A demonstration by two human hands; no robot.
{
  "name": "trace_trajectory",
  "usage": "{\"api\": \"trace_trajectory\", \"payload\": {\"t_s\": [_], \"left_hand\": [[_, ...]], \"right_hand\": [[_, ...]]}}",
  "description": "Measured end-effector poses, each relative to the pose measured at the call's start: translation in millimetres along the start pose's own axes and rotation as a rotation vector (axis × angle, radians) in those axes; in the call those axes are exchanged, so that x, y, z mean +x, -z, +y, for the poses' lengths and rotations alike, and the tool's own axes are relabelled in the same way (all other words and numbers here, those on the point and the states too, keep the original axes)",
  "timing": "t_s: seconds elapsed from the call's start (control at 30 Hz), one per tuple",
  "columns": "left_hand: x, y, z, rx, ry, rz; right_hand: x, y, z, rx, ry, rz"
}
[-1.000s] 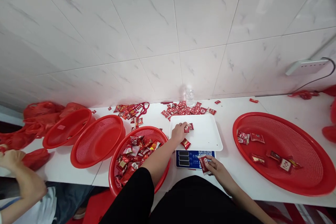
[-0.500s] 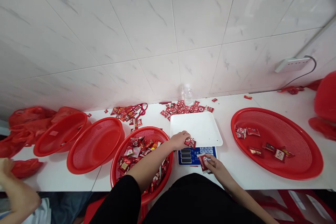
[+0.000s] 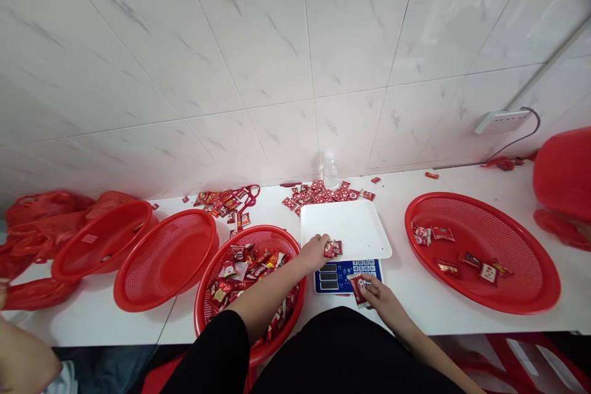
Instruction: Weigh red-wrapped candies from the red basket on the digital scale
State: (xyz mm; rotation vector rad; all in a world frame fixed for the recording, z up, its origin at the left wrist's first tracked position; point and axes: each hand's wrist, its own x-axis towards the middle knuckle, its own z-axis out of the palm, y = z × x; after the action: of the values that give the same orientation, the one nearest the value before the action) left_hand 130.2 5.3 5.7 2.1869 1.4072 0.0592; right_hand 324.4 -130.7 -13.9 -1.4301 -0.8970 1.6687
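My left hand (image 3: 316,252) is closed around small red candy packets (image 3: 333,249) at the near left edge of the white scale pan (image 3: 344,225). In front of the blue scale keypad (image 3: 344,276), my right hand (image 3: 376,292) pinches a larger red packet with a checkered edge (image 3: 358,290). My left forearm passes over a round red basket (image 3: 240,268) full of mixed wrapped candies. A few wrapped candies (image 3: 488,272) lie in the wide red basket (image 3: 530,295) to the right.
Small red packets (image 3: 307,194) are heaped behind the pan beside a clear bottle (image 3: 331,172). Two more red baskets (image 3: 170,258) and red plastic bags (image 3: 50,215) stand at left. Another person's arm (image 3: 23,354) shows there. A socket strip (image 3: 501,121) is on the wall.
My left hand has shifted slightly left and down with its packets; my right hand stays nearly still. At left, the other person's arm has moved lower. The view has turned a little.
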Motion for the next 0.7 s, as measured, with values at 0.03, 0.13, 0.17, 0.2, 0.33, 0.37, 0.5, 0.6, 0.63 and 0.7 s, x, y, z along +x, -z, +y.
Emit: {"api": "trace_trajectory", "payload": {"t_s": [0.03,0.13,0.17,0.2,0.33,0.37,0.5,0.6,0.63,0.7], "left_hand": [[0,-0.6,-1,-0.022,0.006,0.026],[0,2.9,-3,-0.109,0.017,0.142],[0,6.8,-3,-0.144,0.027,0.193],[0,12.4,-5,-0.177,0.042,0.252],[-13,50.0,-27,-0.293,0.14,0.496],[-20,61.7,-38,-0.312,0.18,0.556],[-63,104.3,-98,-0.325,0.406,0.783],[-97,127.1,-146,-0.313,0.644,0.915],[-106,133.2,-160,-0.351,0.733,0.972],[-121,143.8,-182,-0.445,0.859,1.1]], "right_hand": [[-1,-1,0,-0.004,-0.002,0.001],[-1,-1,2,-0.026,-0.004,-0.003],[-1,-1,4,-0.032,-0.006,-0.007],[-1,-1,5,-0.037,-0.01,-0.01],[2,1,12,-0.062,-0.031,-0.033],[2,1,13,-0.07,-0.037,-0.04],[5,-1,13,-0.098,-0.052,-0.071],[6,-4,10,-0.125,-0.048,-0.093],[6,-5,8,-0.132,-0.047,-0.097],[6,-6,6,-0.143,-0.059,-0.1]]}}
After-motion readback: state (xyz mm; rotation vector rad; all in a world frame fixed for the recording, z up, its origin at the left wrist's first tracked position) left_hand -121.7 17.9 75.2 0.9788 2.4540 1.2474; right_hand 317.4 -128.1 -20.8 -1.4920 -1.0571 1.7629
